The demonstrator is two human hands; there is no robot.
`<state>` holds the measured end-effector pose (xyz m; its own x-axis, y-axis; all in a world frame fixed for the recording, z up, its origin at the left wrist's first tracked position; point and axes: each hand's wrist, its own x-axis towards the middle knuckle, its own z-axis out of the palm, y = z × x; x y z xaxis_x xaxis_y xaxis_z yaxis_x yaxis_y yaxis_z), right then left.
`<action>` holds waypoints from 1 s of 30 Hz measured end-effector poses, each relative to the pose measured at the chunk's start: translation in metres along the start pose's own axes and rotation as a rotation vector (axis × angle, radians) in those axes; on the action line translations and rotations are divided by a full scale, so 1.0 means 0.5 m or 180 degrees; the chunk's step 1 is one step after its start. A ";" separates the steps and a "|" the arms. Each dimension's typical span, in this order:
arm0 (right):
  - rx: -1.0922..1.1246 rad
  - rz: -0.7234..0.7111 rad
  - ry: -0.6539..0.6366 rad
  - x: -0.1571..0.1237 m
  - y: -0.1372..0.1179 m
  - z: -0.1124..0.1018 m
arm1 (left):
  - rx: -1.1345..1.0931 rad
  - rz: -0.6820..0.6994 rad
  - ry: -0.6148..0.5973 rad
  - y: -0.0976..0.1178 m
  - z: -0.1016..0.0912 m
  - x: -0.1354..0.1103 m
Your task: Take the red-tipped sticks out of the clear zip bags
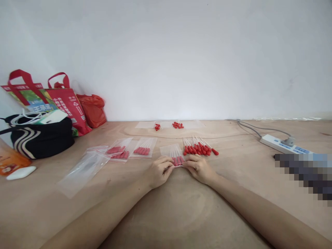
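My left hand [159, 171] and my right hand [198, 168] both pinch the near edge of a small clear bag [174, 154] lying on the wooden table [166, 214]. The bag holds several glass droppers with red rubber bulbs. Just right of it lies a loose pile of the same red-bulbed droppers [198, 147]. To the left lie filled bags [129, 149] of droppers and a stack of empty clear bags [83, 169].
More red bulbs [177, 125] and clear bags lie near the wall. Red shopping bags [64, 100], a black bag [41, 136] and a white object [21, 172] stand at the left. A white power strip [285, 145] with its cable lies at the right.
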<state>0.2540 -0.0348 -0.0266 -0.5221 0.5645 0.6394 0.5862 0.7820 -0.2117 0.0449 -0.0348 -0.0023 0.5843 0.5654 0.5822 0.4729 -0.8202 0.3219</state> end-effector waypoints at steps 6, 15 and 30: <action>-0.0046 0.0098 0.0118 -0.001 0.003 0.000 | -0.0132 -0.0001 -0.0086 -0.008 -0.010 -0.007; -0.0200 -0.0167 0.0202 0.014 -0.022 -0.008 | -0.0316 -0.0644 -0.0094 0.000 -0.006 -0.008; -0.0246 -0.0130 0.0199 0.017 -0.026 -0.002 | -0.0594 -0.1299 -0.0002 0.005 -0.003 -0.005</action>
<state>0.2425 -0.0404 -0.0175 -0.5083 0.5132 0.6916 0.6126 0.7799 -0.1285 0.0436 -0.0382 -0.0017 0.3749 0.8460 0.3791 0.5378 -0.5316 0.6544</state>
